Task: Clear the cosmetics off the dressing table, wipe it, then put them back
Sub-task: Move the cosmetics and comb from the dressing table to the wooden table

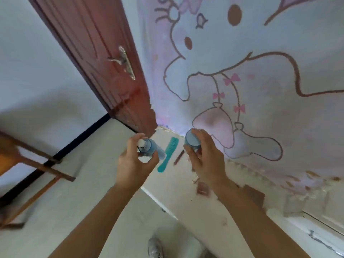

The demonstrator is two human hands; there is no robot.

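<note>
1. The left hand (134, 162) is gripping a blue bottle (149, 147), with the thumb and fingers curling round its neck and body.
2. The bottle is lying tilted in that grip just left of the teal comb (168, 154). Its long axis is running slantwise, the white cap pointing up and left away from the comb and the base reaching down towards it.
3. The right hand (204, 161) is holding a round blue jar (192, 139) just right of the comb's toothed end. The fingers are wrapping over its far side and the thumb is pressing on the near side.
4. The jar's flat round face is tilting up and leftwards, towards the camera.
5. The comb is lying flat on the white table (178, 198) between the two hands. Its teeth are pointing towards the wall and its handle is coming back towards the person.
6. A thin brown stick (179, 156) is lying just right of the comb, running nearly parallel to it.
7. A small brown case (202, 189), blurred, is sitting on the table nearer the person than the comb and to its right, partly under the right wrist.
8. A red-brown door (102, 53) is standing behind and to the left of the comb, and a cartoon mural (242, 71) is covering the wall behind it.
</note>
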